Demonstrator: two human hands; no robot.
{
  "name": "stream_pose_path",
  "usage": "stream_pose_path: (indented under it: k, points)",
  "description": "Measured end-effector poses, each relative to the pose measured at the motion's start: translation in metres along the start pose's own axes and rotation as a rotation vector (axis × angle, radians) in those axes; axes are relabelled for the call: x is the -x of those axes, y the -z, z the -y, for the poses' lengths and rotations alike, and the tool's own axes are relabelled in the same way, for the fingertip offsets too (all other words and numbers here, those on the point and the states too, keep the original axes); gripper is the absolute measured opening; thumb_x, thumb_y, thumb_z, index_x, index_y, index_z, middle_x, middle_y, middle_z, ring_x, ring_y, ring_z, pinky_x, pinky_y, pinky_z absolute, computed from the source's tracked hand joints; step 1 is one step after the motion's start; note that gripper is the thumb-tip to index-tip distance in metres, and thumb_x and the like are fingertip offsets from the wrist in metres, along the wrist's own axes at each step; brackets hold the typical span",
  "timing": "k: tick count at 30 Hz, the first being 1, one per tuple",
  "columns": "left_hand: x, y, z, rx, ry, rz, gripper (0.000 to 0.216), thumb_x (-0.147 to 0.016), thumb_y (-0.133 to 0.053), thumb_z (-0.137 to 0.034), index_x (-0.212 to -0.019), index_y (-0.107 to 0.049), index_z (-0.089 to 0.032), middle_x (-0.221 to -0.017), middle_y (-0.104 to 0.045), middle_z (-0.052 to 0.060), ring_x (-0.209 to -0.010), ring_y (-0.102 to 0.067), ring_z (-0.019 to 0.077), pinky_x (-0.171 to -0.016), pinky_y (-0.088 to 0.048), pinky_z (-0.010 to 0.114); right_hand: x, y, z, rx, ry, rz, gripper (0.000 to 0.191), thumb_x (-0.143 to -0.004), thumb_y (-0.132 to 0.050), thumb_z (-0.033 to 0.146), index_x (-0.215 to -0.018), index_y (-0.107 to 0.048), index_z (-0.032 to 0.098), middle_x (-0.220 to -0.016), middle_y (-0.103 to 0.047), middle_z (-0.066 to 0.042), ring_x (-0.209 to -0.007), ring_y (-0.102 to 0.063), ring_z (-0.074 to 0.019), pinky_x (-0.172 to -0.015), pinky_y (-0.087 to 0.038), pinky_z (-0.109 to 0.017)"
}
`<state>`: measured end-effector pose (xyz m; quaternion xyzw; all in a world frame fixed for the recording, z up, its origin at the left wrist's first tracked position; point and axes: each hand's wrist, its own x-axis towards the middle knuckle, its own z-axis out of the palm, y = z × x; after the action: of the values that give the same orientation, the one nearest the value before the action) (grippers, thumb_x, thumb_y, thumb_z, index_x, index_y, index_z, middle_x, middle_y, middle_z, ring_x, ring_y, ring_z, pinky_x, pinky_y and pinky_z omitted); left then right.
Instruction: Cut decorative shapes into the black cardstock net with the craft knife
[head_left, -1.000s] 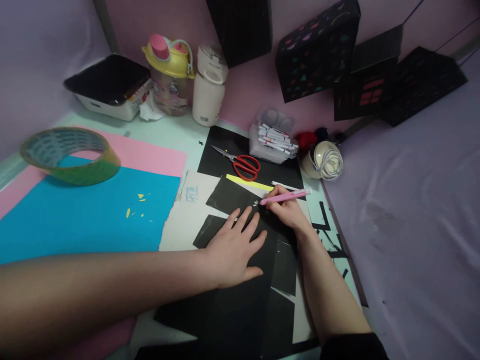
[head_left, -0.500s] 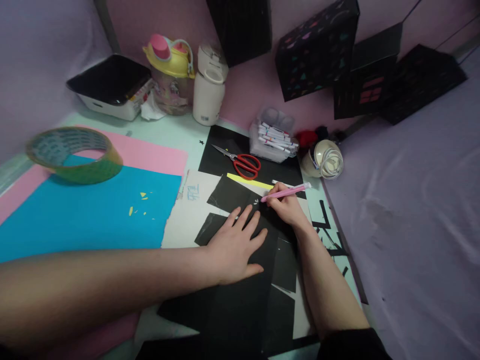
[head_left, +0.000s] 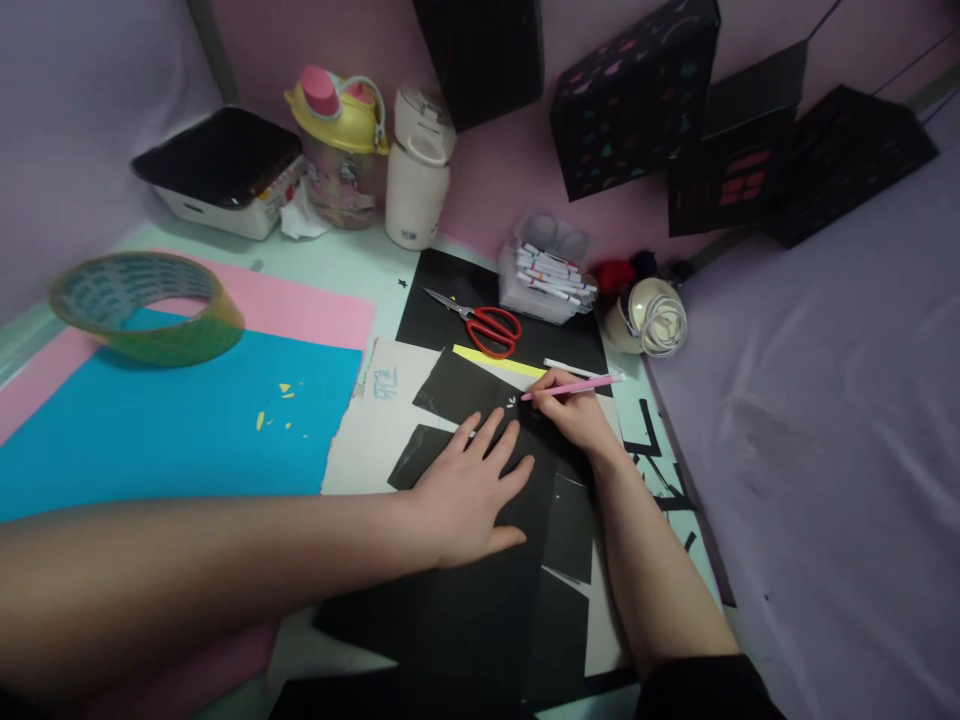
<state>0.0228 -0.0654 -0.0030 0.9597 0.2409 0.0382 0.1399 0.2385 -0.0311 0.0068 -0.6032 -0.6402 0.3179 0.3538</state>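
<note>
My left hand [head_left: 465, 495] lies flat with fingers spread on a sheet of black paper [head_left: 487, 590] at the middle of the desk, pressing it down. My right hand [head_left: 574, 410] is closed round a pink pen [head_left: 577, 385] whose tip touches the black paper beside small white marks [head_left: 511, 402]. Several black paper pieces overlap a whitish card [head_left: 367, 440] under both hands. A thin yellow strip [head_left: 495, 362] lies just beyond the pen tip.
Red-handled scissors [head_left: 484, 325] lie behind the hands. A marker box [head_left: 544, 275], a small jar [head_left: 652, 318], two bottles [head_left: 341, 150], a tape roll [head_left: 146, 305] on blue paper [head_left: 172, 420], a white container [head_left: 217, 170] and black paper boxes [head_left: 637, 95] ring the desk.
The pen has tilted slightly flatter in my right hand while its tip stays by the white marks. My left hand has stayed in place on the black paper.
</note>
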Motion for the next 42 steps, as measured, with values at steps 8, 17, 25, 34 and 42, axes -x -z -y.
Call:
stream_pose_path:
  k: [8,17,25,34,42]
  points:
    - [0.0,0.003,0.0,-0.001,-0.003,0.008,0.076,-0.087,-0.045,-0.069,-0.145,-0.042,-0.02,-0.156,-0.027,0.018,-0.146,-0.009,0.0415,-0.115,-0.004,0.055,-0.001,-0.003,-0.001,-0.01,0.01,-0.028,0.008,-0.079,-0.058,0.021,-0.072,-0.062,0.02,-0.069,-0.062,0.001,-0.066,-0.056,-0.0145,-0.062,-0.043,-0.028]
    - [0.001,0.001,0.001,-0.002,-0.004,-0.013,0.077,-0.086,-0.046,-0.07,-0.145,-0.043,-0.021,-0.156,-0.026,0.018,-0.146,-0.011,0.0417,-0.115,-0.006,0.055,0.005,-0.007,-0.012,0.037,0.137,-0.091,0.013,-0.087,-0.059,0.031,-0.086,-0.068,0.021,-0.08,-0.069,-0.003,-0.071,-0.063,-0.0162,-0.068,-0.05,-0.03]
    - [0.001,0.003,-0.001,0.005,-0.002,0.017,0.076,-0.087,-0.045,-0.069,-0.146,-0.041,-0.02,-0.156,-0.023,0.02,-0.146,-0.009,0.0418,-0.115,-0.005,0.055,0.005,-0.006,-0.008,0.146,0.151,-0.096,0.008,-0.082,-0.062,0.024,-0.075,-0.064,0.021,-0.077,-0.07,-0.002,-0.07,-0.064,-0.0169,-0.064,-0.048,-0.028]
    - [0.0,0.002,-0.001,0.007,-0.007,0.004,0.076,-0.087,-0.046,-0.069,-0.145,-0.043,-0.02,-0.156,-0.025,0.018,-0.146,-0.009,0.0417,-0.116,-0.004,0.055,0.004,-0.007,-0.002,0.183,0.118,-0.094,0.013,-0.082,-0.059,0.027,-0.07,-0.061,0.021,-0.073,-0.069,-0.002,-0.067,-0.062,-0.0174,-0.063,-0.046,-0.029]
    - [0.001,0.003,-0.001,0.008,0.001,0.006,0.076,-0.087,-0.046,-0.069,-0.145,-0.043,-0.021,-0.157,-0.025,0.016,-0.146,-0.01,0.0416,-0.115,-0.005,0.055,0.005,-0.009,-0.006,0.098,0.078,-0.096,0.014,-0.082,-0.058,0.027,-0.07,-0.06,0.021,-0.07,-0.065,-0.001,-0.064,-0.058,-0.0161,-0.062,-0.044,-0.028]
